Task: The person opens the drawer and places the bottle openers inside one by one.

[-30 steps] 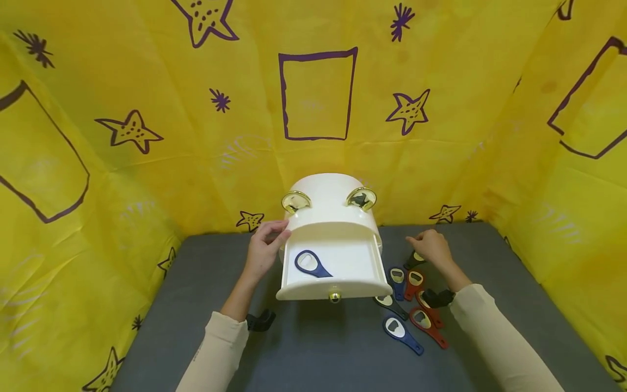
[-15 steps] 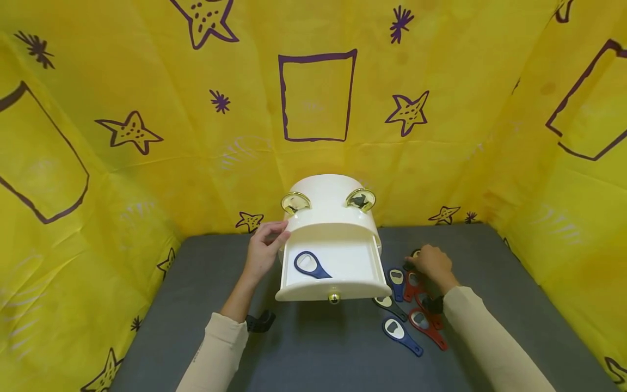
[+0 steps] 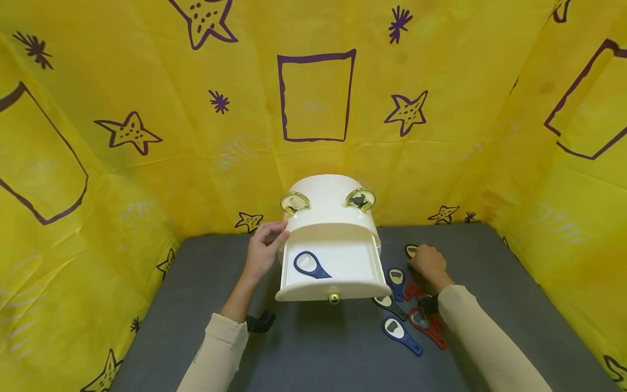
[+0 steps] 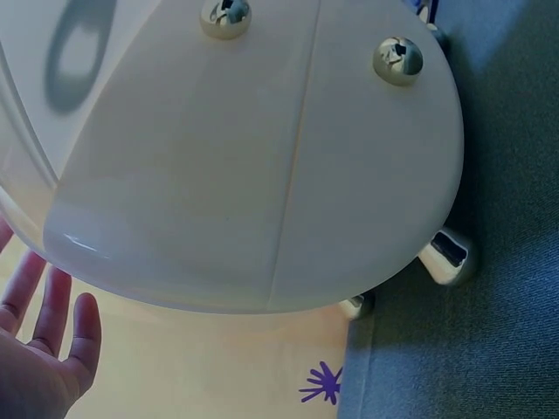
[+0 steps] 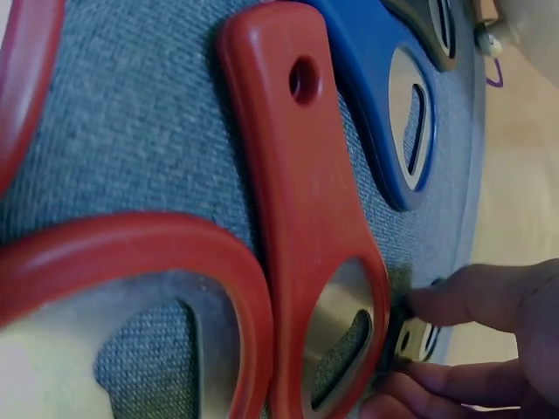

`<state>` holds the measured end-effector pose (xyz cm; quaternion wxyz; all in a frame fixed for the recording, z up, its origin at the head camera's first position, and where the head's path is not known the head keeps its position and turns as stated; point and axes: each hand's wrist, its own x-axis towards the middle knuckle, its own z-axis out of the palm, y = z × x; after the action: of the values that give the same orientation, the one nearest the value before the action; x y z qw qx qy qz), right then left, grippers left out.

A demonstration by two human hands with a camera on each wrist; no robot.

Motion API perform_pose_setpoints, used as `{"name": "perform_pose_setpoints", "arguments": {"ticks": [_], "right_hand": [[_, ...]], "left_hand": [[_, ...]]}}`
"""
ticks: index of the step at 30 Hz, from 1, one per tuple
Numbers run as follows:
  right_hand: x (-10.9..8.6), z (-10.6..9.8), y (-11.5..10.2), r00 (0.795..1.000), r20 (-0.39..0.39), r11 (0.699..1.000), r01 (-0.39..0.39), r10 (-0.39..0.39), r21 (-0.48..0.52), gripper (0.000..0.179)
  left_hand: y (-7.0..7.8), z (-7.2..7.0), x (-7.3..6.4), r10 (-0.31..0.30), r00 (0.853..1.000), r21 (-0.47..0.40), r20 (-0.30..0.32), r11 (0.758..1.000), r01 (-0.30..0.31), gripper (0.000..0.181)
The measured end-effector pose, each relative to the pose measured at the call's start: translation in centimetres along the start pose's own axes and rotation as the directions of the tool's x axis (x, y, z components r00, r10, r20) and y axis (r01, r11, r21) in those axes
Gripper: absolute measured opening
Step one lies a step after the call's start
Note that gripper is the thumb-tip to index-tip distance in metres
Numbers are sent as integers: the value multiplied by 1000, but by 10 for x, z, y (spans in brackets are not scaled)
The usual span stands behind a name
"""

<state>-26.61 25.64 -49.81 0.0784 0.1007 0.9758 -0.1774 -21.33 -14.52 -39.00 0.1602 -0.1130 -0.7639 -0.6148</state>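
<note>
A white rounded box [image 3: 330,204] with gold trim stands mid-table, its drawer [image 3: 355,264] pulled out. Inside the drawer lies a blue bottle opener [image 3: 321,271]. My left hand [image 3: 262,255] touches the box's left side with fairly straight fingers; the left wrist view shows the fingers [image 4: 54,307] at its edge. On the right, my right hand [image 3: 431,265] pinches a black bottle opener [image 3: 409,251] between thumb and fingers, low at the table. That opener's handle is hidden by the hand. In the right wrist view a red bottle opener [image 5: 293,166] lies close beside those fingers.
More bottle openers lie right of the drawer: a blue one [image 3: 395,280], a black one [image 3: 394,309], a red one [image 3: 433,333] and another blue one [image 3: 407,342]. Yellow cloth walls [image 3: 206,179] enclose the grey table [image 3: 313,359].
My right hand has come down and slightly inward onto the black bottle opener, which now shows beyond the fingers. The left hand, box and drawer have stayed put.
</note>
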Motion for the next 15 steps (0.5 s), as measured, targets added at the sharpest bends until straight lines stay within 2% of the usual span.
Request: {"name": "perform_pose_setpoints", "arguments": {"ticks": [6,11,15], "right_hand": [[0,2,4,998,-44,998,46,-44,42,21],[1,1,9,994,-69,994,94,-90,63,24],[4,3,14,993,-71,990,101,-94,98,31]], "left_hand": [[-1,1,0,0,1000,-11,2,1000,0,27],[-1,1,0,19,1000,-8,-15,1000,-19,26],[0,1,0,13,1000,-7,-13,1000,-13,27]]}}
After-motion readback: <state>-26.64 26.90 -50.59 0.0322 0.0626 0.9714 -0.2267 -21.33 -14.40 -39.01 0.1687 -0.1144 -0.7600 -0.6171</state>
